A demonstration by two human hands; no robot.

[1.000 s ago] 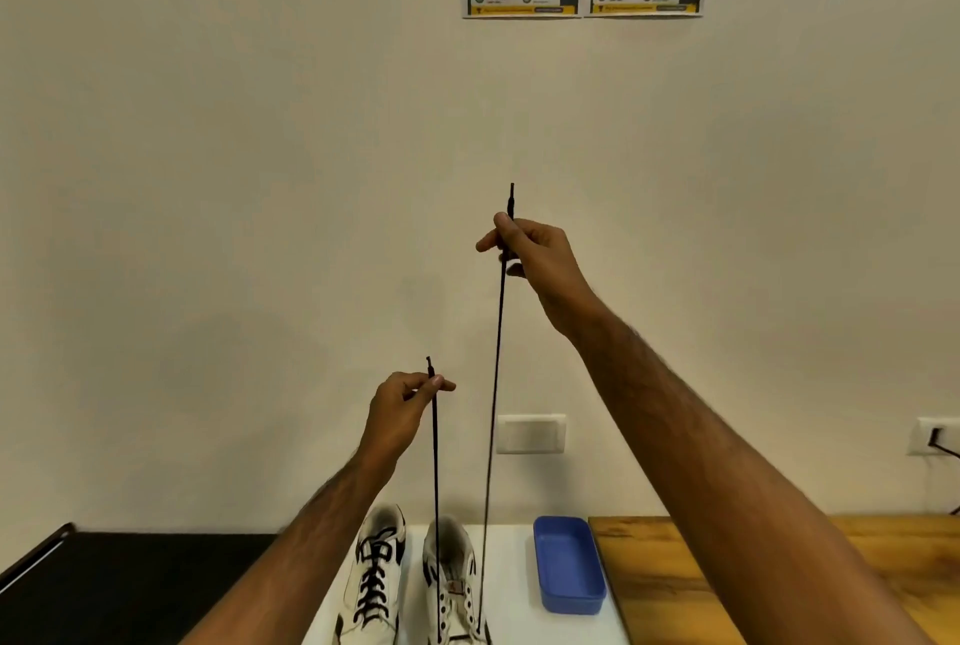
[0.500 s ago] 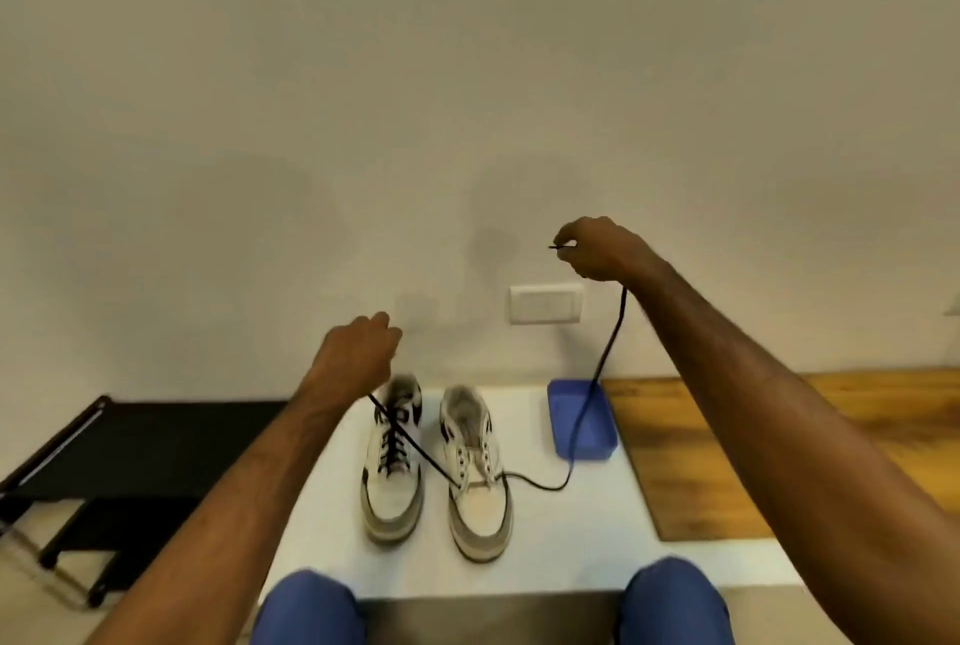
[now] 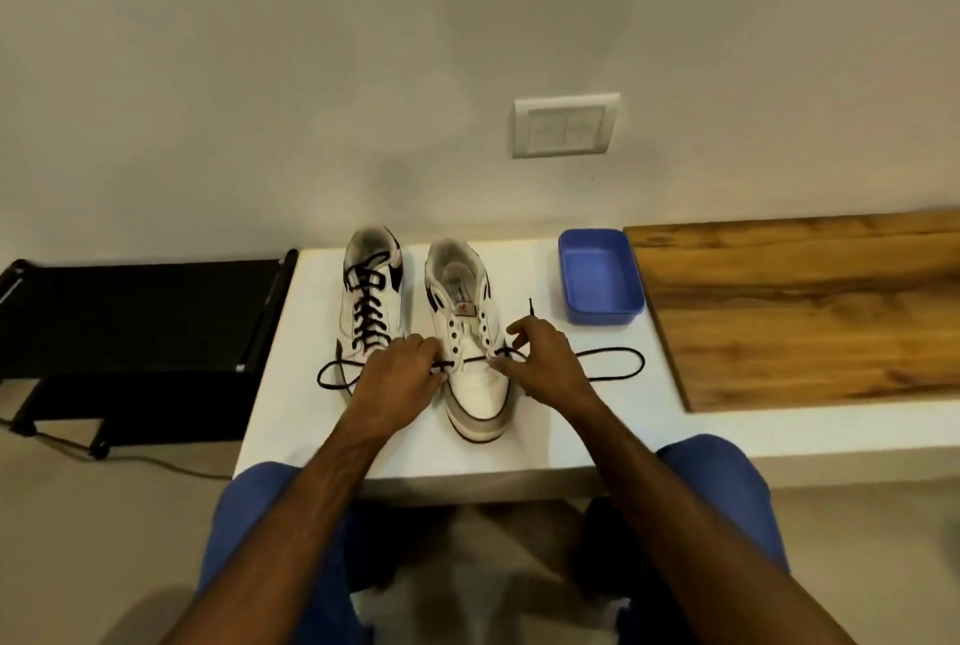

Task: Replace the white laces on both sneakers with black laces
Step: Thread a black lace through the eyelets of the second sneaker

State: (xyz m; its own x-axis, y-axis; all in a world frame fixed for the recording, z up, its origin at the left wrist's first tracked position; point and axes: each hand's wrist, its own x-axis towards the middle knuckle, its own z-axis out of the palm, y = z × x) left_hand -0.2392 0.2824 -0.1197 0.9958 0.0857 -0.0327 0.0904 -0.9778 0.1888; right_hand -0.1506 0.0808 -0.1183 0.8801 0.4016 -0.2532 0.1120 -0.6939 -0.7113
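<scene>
Two white sneakers stand side by side on the white table [image 3: 545, 441], toes towards me. The left sneaker [image 3: 371, 288] carries a black lace up its full front. On the right sneaker [image 3: 470, 332], a black lace [image 3: 618, 366] crosses only the lowest eyelets, and its two ends loop out over the table on either side. My left hand [image 3: 402, 374] pinches the lace at the left lowest eyelet. My right hand [image 3: 543, 358] pinches it at the right lowest eyelet, with the lace tip sticking up behind the fingers.
A blue plastic tray [image 3: 600, 280] sits just right of the sneakers. A wooden board [image 3: 805, 306] covers the table's right part. A black rack [image 3: 135, 317] stands lower at the left. The wall with a switch plate [image 3: 566, 124] is right behind the table.
Both hands came down from holding the lace ends high in the air to the right sneaker's lowest eyelets. The lace went slack and now lies in loops on the table.
</scene>
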